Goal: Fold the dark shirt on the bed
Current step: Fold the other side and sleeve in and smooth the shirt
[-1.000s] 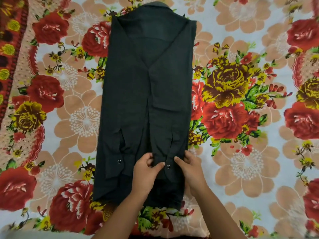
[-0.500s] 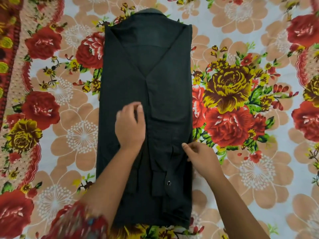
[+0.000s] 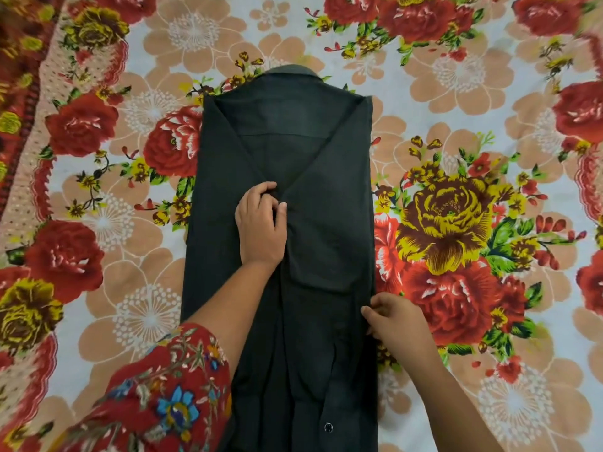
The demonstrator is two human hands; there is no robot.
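Note:
The dark shirt (image 3: 326,203) lies face down on the bed as a long narrow strip, collar at the far end, both sides and sleeves folded inward so they meet in a V. My left hand (image 3: 261,226) rests near the strip's middle, where the two folded edges cross, with fingers curled and pinching the cloth there. My right hand (image 3: 390,316) is at the shirt's right edge, lower down, its fingertips pinching that edge. A cuff button (image 3: 328,427) shows near the bottom.
The bed is covered by a floral sheet (image 3: 456,223) with red, yellow and peach flowers on white. A red patterned border (image 3: 19,76) runs along the far left. My left sleeve (image 3: 156,396) is red and floral.
My left hand has slid up the shirt from the cuffs to the point where the folded sides cross. My right hand moved from the centre to the right edge. The view shifted nearer.

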